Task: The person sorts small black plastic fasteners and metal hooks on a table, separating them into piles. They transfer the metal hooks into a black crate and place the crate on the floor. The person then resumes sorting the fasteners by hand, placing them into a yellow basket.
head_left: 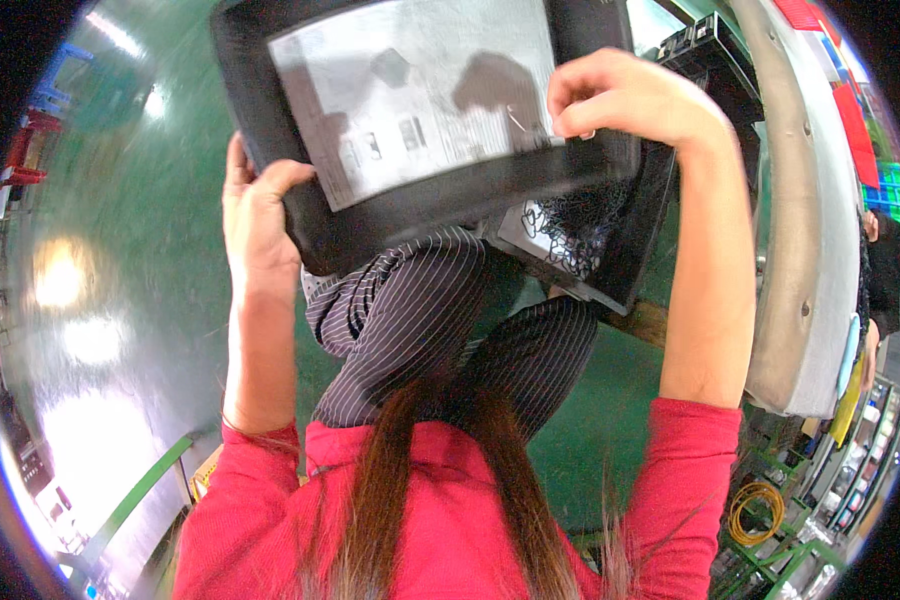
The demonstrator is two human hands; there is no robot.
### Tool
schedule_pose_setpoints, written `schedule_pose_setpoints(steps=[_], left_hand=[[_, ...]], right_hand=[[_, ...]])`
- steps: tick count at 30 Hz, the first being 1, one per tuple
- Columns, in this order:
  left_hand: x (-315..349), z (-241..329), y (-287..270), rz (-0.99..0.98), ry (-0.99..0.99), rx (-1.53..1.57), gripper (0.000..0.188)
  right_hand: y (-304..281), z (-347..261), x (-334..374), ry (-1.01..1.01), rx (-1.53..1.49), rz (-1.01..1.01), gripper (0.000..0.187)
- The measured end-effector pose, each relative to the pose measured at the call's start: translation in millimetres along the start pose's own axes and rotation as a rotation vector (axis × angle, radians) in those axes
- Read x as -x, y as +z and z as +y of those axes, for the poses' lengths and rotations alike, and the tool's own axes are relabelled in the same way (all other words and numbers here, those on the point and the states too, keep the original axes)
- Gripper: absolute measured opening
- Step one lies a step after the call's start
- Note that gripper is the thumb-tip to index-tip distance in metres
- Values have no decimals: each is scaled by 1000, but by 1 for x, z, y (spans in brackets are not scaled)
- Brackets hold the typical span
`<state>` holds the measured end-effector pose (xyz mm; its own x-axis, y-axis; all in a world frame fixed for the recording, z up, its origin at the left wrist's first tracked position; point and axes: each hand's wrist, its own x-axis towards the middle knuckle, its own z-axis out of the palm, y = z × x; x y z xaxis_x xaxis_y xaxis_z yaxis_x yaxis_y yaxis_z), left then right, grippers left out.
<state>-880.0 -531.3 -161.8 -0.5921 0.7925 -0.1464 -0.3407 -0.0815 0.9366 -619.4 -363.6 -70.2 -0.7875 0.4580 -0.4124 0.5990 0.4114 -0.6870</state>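
Below, glossy green floor (pixel 170 225), handheld black-rimmed tray (pixel 450 195), yellow coil (pixel 735 515) rightward.

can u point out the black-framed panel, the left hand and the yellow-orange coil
Black-framed panel (pixel 420 95): head view, middle of its shiny face.
Left hand (pixel 261 215): head view, back of the hand.
Yellow-orange coil (pixel 736 515): head view, left side of its loops.
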Motion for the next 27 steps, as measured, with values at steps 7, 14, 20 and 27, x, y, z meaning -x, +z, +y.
schedule_pose_setpoints(steps=[7, 14, 20, 27], left_hand=[[-46, 41, -72, 334, 253, 68, 50], [-56, 51, -161, 332, 296, 35, 60], [-21, 35, -86, 347, 2, 48, 55], [11, -32, 58, 21, -457, 190, 49]], right_hand=[[20, -24, 19, -461, -338, 61, 24], [127, 44, -99, 49, 350, 509, 38], [121, 52, -51, 89, -614, 717, 53], [103, 28, 53, 49, -980, 1161, 86]])
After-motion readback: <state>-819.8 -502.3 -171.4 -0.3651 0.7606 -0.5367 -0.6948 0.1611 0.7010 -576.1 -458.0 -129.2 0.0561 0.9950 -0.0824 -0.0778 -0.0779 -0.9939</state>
